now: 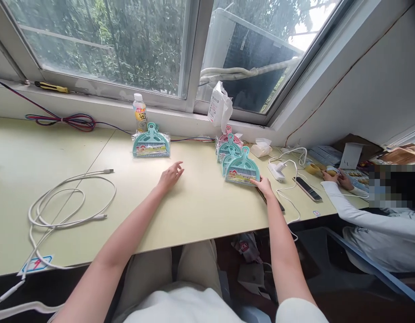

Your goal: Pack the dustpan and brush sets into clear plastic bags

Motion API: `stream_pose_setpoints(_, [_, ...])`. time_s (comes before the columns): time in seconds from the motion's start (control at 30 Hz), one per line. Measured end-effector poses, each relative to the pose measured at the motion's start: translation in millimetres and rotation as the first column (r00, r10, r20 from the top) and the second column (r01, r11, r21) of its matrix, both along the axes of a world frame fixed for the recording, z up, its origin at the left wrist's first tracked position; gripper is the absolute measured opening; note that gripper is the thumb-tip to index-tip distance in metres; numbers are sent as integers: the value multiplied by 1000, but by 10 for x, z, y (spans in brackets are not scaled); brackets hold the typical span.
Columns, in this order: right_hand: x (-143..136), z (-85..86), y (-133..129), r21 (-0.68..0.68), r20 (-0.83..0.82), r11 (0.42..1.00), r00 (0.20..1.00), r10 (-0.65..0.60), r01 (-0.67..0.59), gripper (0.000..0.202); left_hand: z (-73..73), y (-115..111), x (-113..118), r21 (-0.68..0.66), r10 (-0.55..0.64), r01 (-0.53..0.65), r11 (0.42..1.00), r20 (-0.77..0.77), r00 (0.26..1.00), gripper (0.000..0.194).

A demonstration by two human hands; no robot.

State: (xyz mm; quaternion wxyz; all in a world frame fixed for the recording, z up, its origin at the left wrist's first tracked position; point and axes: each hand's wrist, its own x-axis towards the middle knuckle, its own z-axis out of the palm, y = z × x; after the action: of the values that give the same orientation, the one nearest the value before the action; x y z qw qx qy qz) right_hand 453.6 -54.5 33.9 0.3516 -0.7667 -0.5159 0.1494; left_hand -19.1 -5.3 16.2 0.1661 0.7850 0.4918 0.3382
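My right hand (264, 185) grips the lower right corner of a wrapped mint-green dustpan and brush set (243, 169), thumb on its front. That set stands at the front of a small group. Behind it are more mint-green sets (228, 149) and a pink one (229, 130), partly hidden. My left hand (171, 176) hovers over or rests on the table, fingers apart, holding nothing. Nearest to it is another wrapped mint-green dustpan set (151, 144) at the table's back, in front of a drink bottle (139, 112).
A coiled white cable (72, 188) lies on the left of the table (194, 211). To the right are a white plug adapter (277, 171), a phone (307, 189) and a dark flat object (278, 204) partly under my right hand. A co-worker's hands (335, 178) hold tape at far right.
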Motion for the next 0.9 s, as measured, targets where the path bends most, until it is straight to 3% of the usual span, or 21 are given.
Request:
stream_pose_setpoints(0.1, [-48, -26, 196, -34, 249, 978, 949, -193, 207, 51, 2, -4, 1, 2, -30, 30, 1000, -97, 995, 36])
stream_pose_setpoints(0.2, [-190, -65, 348, -8, 336, 955, 900, -277, 296, 51, -12, 5, -1, 44, -59, 67, 997, -160, 985, 36])
stream_pose_setpoints(0.33, [-259, -111, 490, -25, 358, 953, 893, -274, 303, 51, -25, 29, -7, 54, -69, 79, 995, -173, 982, 36])
stream_pose_setpoints(0.53, [-101, -114, 609, -149, 376, 953, 907, -191, 262, 55, -22, 20, 0, 52, -73, 85, 995, -187, 980, 35])
stream_pose_setpoints(0.7, [-43, -173, 515, -249, 326, 950, 940, -100, 187, 64, -42, 15, -7, 50, -95, 105, 993, -175, 980, 35])
stream_pose_setpoints(0.9, [-45, -255, 347, -274, 306, 952, 951, -48, 136, 62, -109, 60, -9, 67, -105, 116, 991, -156, 982, 35])
